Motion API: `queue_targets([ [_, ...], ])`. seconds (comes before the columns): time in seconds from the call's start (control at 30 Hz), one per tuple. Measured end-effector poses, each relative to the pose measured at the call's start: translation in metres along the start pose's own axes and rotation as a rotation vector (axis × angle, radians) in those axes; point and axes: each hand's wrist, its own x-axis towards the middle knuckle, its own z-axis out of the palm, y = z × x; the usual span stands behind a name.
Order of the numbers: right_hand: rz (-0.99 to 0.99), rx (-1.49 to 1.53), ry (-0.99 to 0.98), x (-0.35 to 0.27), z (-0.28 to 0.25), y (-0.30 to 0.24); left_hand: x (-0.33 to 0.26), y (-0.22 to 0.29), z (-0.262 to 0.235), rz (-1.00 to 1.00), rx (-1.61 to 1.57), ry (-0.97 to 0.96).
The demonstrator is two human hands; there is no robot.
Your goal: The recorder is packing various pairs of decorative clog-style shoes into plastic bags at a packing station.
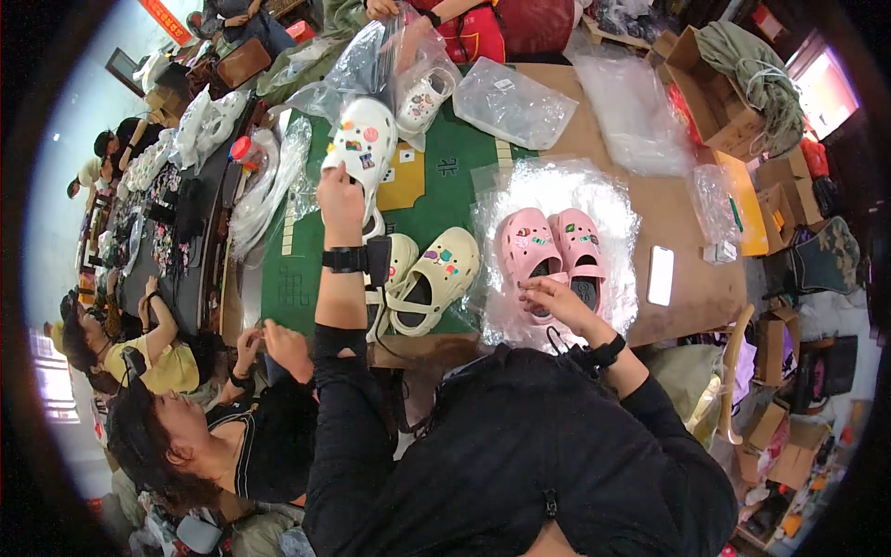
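Observation:
My left hand (341, 193) is raised over the table's left part, its fingers closed on a white clog (364, 139) with colourful charms. My right hand (561, 302) hovers at the heel end of a pair of pink clogs (529, 243), fingers loosely stretched and apart; whether they touch the clogs I cannot tell. The pink pair lies side by side on clear plastic bags (617, 218). Between my hands sits a cream clog (436, 281) with charms, and its mate is partly hidden behind my left wrist. Another white clog (427, 97) rests in clear plastic near a person opposite.
Across the table a person's hand (406, 42) handles the plastic. A co-worker (200, 436) sits close on my left. More clear bags (631, 111) lie at the far right, with a white phone (661, 276) nearer. A cardboard box (710, 97) stands beyond the right corner.

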Motion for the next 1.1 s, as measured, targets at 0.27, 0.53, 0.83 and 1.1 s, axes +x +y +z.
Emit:
queue_targets([
  [0.27, 0.024, 0.067, 0.129, -0.009, -0.023, 0.017, -0.034, 0.014, 0.127, -0.514, -0.934, 0.29],
  [0.53, 0.039, 0.052, 0.108, -0.004, -0.012, 0.012, 0.001, -0.039, 0.111, -0.664, -0.754, 0.363],
  [0.83, 0.007, 0.048, 0.175, -0.011, -0.023, 0.024, -0.017, -0.054, 0.111, -0.744, -0.185, -0.11],
  [1.1, 0.014, 0.045, 0.176, -0.01, -0.016, 0.033, -0.03, -0.053, 0.074, -0.39, 0.993, -0.084],
])
